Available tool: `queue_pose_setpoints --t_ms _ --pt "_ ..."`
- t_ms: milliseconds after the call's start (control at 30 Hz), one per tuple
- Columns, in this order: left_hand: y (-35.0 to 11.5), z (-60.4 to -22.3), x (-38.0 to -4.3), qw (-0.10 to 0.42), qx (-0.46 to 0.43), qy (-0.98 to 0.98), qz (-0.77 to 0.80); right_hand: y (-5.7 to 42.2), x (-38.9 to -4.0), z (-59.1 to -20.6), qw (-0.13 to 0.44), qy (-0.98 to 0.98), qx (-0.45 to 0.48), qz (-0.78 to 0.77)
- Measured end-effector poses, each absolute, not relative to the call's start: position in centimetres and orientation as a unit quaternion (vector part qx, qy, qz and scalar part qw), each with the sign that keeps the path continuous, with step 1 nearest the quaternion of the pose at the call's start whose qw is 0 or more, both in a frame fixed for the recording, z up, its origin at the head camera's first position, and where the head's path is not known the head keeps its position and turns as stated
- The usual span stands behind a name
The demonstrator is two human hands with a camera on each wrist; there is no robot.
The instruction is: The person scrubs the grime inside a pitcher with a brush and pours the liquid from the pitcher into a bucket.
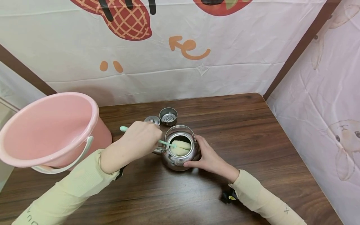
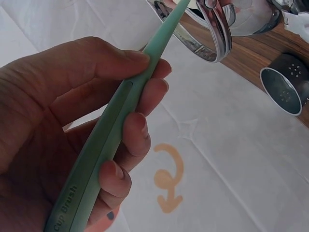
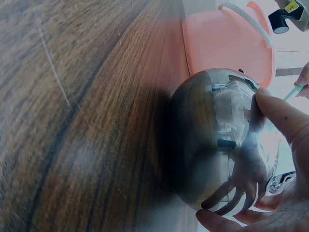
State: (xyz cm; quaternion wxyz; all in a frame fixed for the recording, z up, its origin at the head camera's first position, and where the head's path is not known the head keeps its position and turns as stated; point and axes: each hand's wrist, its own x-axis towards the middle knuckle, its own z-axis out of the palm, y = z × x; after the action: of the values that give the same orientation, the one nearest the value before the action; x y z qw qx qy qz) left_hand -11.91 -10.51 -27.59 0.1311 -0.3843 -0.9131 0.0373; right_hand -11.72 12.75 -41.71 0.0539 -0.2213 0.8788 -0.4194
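My left hand [image 1: 140, 137] grips the light green handle of a cup brush [image 2: 104, 130], fingers wrapped around it and thumb on top. The brush's pale sponge head [image 1: 180, 147] sits inside the round mouth of a shiny steel teapot [image 1: 177, 163], which stands upright on the table. On the teapot's right side, my right hand [image 1: 211, 157] holds the body, thumb at the front and fingers around the back. The teapot's hoop handle [image 1: 181, 126] is raised behind the mouth. Its spout [image 1: 159, 150] points left, partly below my left hand.
Behind the teapot lie a steel lid [image 1: 152, 119], partly covered by my left hand, and a perforated steel strainer cup [image 1: 168, 116]. A large pink bucket [image 1: 104, 134] with a white handle stands left on the wooden table [image 1: 253, 131]. Printed cloth [image 1: 239, 62] hangs behind.
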Motion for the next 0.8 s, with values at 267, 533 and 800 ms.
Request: queue_pose_setpoints --t_ms 267,533,800 --pt "-10.0 -27.8 -12.0 0.128 -0.391 -0.911 0.032 12.7 -11.7 -41.7 0.052 0.881 -0.221 -0.416" --pt "-9.5 -27.9 -12.0 0.144 -0.398 -0.905 0.051 12.7 -11.7 -41.7 0.043 0.880 -0.226 -0.415" --pt "-9.4 -28.1 -12.3 0.139 -0.394 -0.907 0.056 12.7 -11.7 -41.7 0.041 0.879 -0.228 -0.417"
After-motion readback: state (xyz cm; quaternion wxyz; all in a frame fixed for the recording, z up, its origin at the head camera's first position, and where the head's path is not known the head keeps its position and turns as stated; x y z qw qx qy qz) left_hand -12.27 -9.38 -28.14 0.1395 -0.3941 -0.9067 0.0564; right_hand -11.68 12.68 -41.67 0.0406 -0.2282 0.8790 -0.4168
